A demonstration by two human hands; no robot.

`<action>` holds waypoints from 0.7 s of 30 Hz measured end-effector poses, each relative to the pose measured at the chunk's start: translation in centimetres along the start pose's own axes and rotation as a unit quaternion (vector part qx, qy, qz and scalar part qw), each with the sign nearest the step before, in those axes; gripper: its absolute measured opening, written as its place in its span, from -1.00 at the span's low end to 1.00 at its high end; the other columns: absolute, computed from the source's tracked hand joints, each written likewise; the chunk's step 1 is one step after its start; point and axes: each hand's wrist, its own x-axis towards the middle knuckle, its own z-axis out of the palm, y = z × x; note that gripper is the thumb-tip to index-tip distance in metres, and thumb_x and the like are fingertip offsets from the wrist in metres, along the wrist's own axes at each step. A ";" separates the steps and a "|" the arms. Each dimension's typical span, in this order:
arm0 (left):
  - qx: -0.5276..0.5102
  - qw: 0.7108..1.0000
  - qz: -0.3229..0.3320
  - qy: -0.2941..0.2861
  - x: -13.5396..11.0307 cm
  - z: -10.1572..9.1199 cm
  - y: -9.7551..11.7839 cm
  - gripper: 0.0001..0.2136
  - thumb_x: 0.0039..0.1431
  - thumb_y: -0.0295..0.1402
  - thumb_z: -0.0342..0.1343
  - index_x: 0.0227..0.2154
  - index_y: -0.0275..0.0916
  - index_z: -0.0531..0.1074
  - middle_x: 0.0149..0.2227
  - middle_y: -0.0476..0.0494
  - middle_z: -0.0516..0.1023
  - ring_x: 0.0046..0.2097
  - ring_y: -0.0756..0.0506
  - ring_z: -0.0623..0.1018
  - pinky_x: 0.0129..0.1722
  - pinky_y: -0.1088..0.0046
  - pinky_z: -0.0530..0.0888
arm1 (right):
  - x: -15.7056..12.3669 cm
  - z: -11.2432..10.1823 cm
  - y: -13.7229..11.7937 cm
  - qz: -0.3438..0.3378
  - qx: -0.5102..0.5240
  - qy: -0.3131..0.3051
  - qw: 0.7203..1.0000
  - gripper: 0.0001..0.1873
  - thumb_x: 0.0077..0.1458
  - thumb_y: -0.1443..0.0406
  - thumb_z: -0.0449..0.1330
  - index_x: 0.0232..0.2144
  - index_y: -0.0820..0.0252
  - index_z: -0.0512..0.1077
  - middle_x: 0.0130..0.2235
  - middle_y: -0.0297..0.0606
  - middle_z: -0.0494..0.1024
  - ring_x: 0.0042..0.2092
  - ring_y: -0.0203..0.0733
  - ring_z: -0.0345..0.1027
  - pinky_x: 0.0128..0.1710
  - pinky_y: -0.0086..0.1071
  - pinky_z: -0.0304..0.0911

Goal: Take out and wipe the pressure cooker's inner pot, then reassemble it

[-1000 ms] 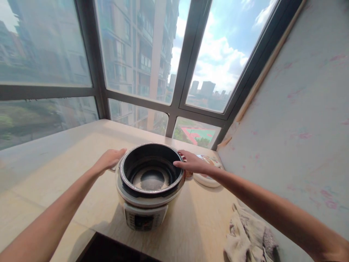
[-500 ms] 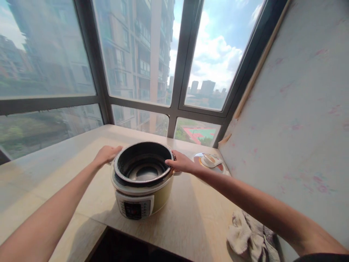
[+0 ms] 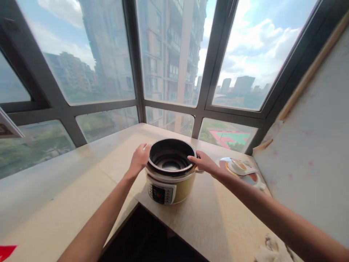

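A pressure cooker with a cream and yellow-green body and a dark front panel stands without its lid on the counter. Its black inner pot has a pale rim that sits slightly above the cooker's body; only dark walls and a shiny bottom show inside. My left hand is closed on the pot's left edge, its fingertips partly hidden. On the opposite side, my right hand grips the pot's edge, thumb over the rim and fingers outside.
The cooker's lid lies on the counter to the right, by the wall. A crumpled cloth lies at the lower right. Windows rise behind the counter. A dark opening cuts into its front, and something red shows lower left.
The view has turned left, so the cooker appears farther right. My left hand has come closer against the pot's edge; my right hand keeps its hold.
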 end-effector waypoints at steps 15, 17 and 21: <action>-0.173 0.978 -0.061 0.102 -3.7 3.0 1.4 -0.57 0.33 -0.11 -0.08 0.11 -0.25 0.34 0.21 -0.40 0.46 0.27 -0.29 0.44 0.28 0.17 0.33 | -0.3 -0.4 0.6 -0.032 0.053 0.020 0.998 -0.56 0.06 0.01 0.17 -0.15 0.17 0.56 -0.13 -0.20 0.65 -0.04 0.05 0.48 0.08 -0.07 0.32; -0.199 0.971 -0.061 0.113 -3.6 2.8 1.6 -0.60 0.32 -0.14 -0.08 0.09 -0.25 0.35 0.18 -0.37 0.48 0.25 -0.24 0.46 0.25 0.25 0.37 | -0.4 -0.3 0.0 -0.039 0.060 0.048 0.996 -0.57 0.06 0.04 0.17 -0.13 0.16 0.56 -0.11 -0.21 0.65 -0.02 0.05 0.48 0.10 -0.07 0.32; -0.279 0.949 -0.059 0.133 -3.3 2.1 2.5 -0.58 0.27 -0.12 -0.06 0.04 -0.30 0.35 0.11 -0.37 0.51 0.15 -0.23 0.52 0.16 0.30 0.45 | -0.6 -0.6 -1.3 -0.061 0.124 0.068 0.988 -0.52 0.08 0.05 0.18 -0.05 0.19 0.55 -0.04 -0.20 0.63 0.06 0.05 0.44 0.14 -0.10 0.29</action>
